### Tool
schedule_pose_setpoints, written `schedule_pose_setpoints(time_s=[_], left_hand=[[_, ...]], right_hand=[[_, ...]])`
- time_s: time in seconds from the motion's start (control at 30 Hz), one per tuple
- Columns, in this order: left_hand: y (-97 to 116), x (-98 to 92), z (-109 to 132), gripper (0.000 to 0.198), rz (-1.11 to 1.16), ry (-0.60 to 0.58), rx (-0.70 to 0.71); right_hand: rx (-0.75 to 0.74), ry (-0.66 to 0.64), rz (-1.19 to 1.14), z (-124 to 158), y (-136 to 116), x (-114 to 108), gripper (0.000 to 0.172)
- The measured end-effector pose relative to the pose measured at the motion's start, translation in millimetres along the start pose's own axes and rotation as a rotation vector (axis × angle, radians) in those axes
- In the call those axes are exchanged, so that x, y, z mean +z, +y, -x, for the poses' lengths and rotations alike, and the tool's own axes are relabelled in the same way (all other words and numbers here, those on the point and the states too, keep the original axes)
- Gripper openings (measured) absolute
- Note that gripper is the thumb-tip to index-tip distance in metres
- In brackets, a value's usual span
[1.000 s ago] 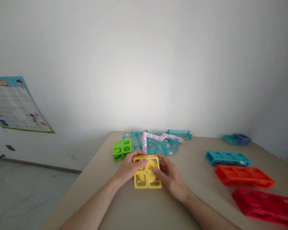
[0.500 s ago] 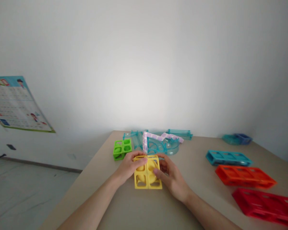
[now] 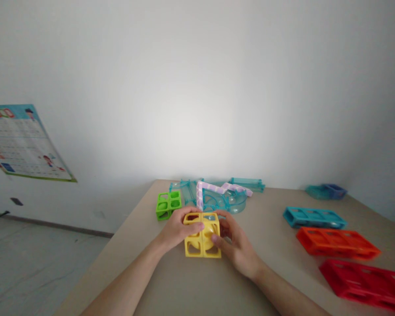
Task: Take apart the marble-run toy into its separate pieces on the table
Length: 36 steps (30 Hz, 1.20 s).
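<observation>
A yellow plastic cube block [image 3: 202, 237] with round and square openings stands on the beige table [image 3: 191, 285], near its middle. My left hand [image 3: 176, 230] grips the block's left side, thumb across its front face. On the right side, my right hand [image 3: 235, 245] holds the block with the thumb pressed on the front and the fingers curled behind. Both hands are closed on it.
A green cube block [image 3: 167, 205] sits behind to the left. Clear teal track pieces [image 3: 224, 199] with a lilac zigzag strip [image 3: 213, 189] lie at the back. Teal [image 3: 312, 218], orange [image 3: 337, 242] and red [image 3: 365, 283] long frames lie at right. A poster [image 3: 18, 145] hangs on the left wall.
The yellow block has tipped slightly in my hands, showing more of its top face. My left thumb has slid further across the front. Other pieces stay put.
</observation>
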<state>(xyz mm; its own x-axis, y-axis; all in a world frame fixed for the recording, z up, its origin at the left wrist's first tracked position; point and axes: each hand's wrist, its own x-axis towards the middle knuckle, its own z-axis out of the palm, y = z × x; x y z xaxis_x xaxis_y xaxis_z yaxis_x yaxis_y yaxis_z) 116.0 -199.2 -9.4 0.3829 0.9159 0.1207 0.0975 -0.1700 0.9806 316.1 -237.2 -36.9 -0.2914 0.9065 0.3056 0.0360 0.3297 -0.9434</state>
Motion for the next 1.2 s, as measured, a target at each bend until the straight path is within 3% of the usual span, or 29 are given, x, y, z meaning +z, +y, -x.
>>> schedule_pose_setpoints(time_s=[0.4, 0.6, 0.97, 1.2], left_hand=[[-4, 3.3, 5, 0.052, -0.129, -0.098, 0.111], [-4, 2.8, 6, 0.048, -0.139, -0.046, 0.099], [3, 3.0, 4, 0.040, -0.056, 0.003, 0.071], [2, 7.0, 0, 0.036, 0.095, 0.145, -0.062]], right_hand=[[-0.041, 0.031, 0.169, -2, 3, -1, 0.039], [-0.011, 0.026, 0.260, -3, -4, -2, 0.036], [-0.057, 0.004, 0.222, -3, -7, -4, 0.040], [0.040, 0.019, 0.159, -4, -8, 0, 0.043]])
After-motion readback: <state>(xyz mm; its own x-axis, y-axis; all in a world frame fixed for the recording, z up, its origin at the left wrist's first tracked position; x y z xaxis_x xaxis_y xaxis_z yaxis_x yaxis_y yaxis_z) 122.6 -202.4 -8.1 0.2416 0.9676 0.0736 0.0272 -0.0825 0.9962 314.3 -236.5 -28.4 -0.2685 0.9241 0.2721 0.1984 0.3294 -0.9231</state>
